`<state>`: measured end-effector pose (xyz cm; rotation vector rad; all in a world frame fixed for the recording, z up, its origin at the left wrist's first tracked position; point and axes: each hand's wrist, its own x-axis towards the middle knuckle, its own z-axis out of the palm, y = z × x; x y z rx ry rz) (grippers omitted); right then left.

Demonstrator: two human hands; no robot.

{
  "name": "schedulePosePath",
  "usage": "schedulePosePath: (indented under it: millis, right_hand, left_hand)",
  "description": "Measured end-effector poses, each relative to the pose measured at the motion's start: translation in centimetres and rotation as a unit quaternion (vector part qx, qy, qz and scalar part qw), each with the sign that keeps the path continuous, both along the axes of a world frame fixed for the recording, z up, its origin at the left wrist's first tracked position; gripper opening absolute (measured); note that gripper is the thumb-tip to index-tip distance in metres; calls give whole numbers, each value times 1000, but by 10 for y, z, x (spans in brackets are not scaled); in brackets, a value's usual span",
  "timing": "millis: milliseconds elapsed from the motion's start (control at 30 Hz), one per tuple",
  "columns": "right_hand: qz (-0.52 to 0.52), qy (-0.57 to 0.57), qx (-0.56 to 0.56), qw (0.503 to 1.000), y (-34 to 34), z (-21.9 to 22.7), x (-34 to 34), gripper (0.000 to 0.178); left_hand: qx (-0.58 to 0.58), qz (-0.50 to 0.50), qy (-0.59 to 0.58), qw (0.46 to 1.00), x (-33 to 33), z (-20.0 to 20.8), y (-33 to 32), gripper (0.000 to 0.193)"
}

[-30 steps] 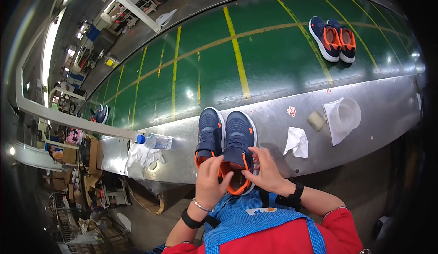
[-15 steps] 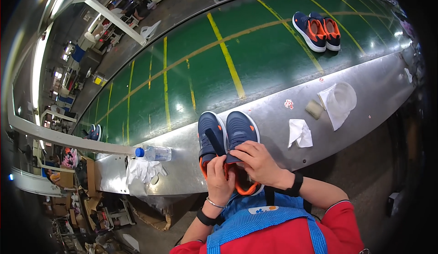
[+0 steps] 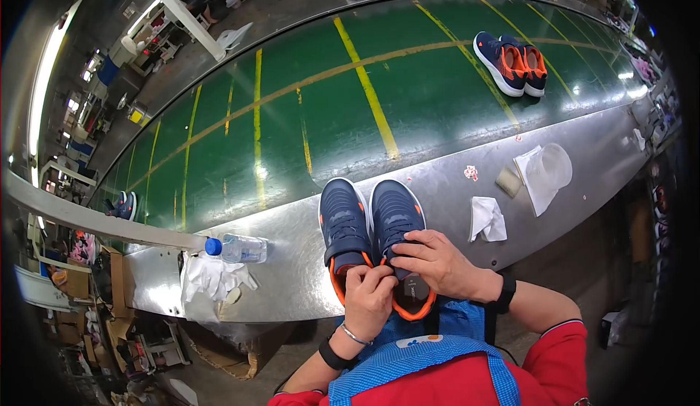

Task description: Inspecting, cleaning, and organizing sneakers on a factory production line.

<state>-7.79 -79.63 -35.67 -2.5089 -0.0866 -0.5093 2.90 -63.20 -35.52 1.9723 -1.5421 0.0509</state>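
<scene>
A pair of navy shoes with orange lining and white soles rests at the near edge of the metal bench, toes pointing away from me. The left shoe has its strap lying across the instep. On the right shoe both hands are at work around the opening. My left hand is closed, its fingers pinching the inner collar edge between the two shoes. My right hand curls its fingers over the instep and tongue area, gripping there. Its fingers partly hide the strap.
A green conveyor belt with yellow lines runs beyond the bench, carrying another navy pair. Left stands a clear bottle by white cloths. Right lie a white cloth, a beige block and a white cup-like piece.
A dark strap that stood raised between the shoes is no longer sticking up. My hands have shifted slightly right, and more of the right shoe's insole shows.
</scene>
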Motion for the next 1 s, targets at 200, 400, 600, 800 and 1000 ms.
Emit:
schedulePosePath:
  millis: [200, 400, 600, 800, 1000]
  right_hand:
    - [62, 47, -89, 993, 12, 13, 15, 20]
    - [1, 1, 46, 999, 12, 5, 3, 30]
    - [-184, 20, 290, 939, 20, -4, -30, 64]
    - [-183, 40, 428, 884, 20, -23, -37, 58]
    - [-192, 14, 361, 912, 26, -13, -35, 51]
  left_hand:
    - [-32, 33, 51, 998, -1, -2, -4, 37]
    - [-9, 43, 22, 999, -1, 3, -7, 45]
    - [-8, 41, 4, 999, -11, 23, -13, 51]
    - [-18, -69, 13, 997, -14, 11, -25, 37]
    - [11, -89, -5, 996, -16, 15, -20, 43]
